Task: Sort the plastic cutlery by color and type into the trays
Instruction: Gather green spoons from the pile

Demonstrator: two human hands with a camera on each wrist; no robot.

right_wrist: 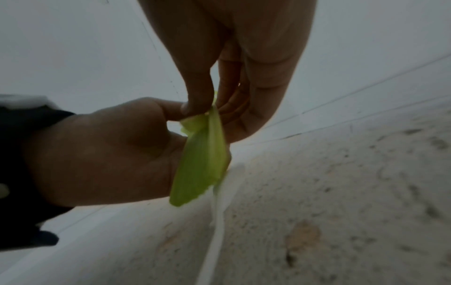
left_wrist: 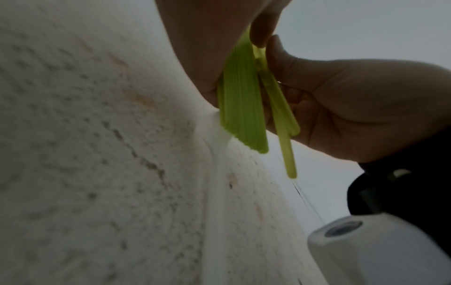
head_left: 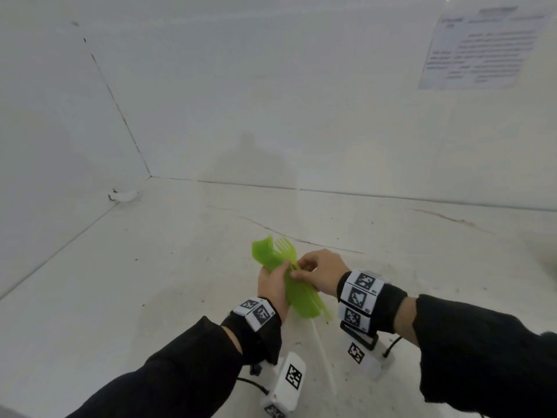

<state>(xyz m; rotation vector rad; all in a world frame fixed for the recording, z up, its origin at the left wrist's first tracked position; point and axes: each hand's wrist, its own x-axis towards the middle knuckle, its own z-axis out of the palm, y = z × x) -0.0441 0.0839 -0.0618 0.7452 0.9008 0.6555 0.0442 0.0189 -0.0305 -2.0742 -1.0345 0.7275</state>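
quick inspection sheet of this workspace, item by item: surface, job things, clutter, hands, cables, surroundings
surface: white tabletop, speckled with dark specks and reddish-brown scuff lines
job's things: bunch of green forks held above the table, tines pointing away from the person; a white utensil lies on the table under the hands, type unclear; no trays in view
clutter: small white scrap in the far left corner
grippers: left hand grips the bunch round the handles; right hand pinches one green handle at the bunch
cables: black cables run from the wrist cameras
surroundings: white walls; printed sheet on the right wall, text unreadable
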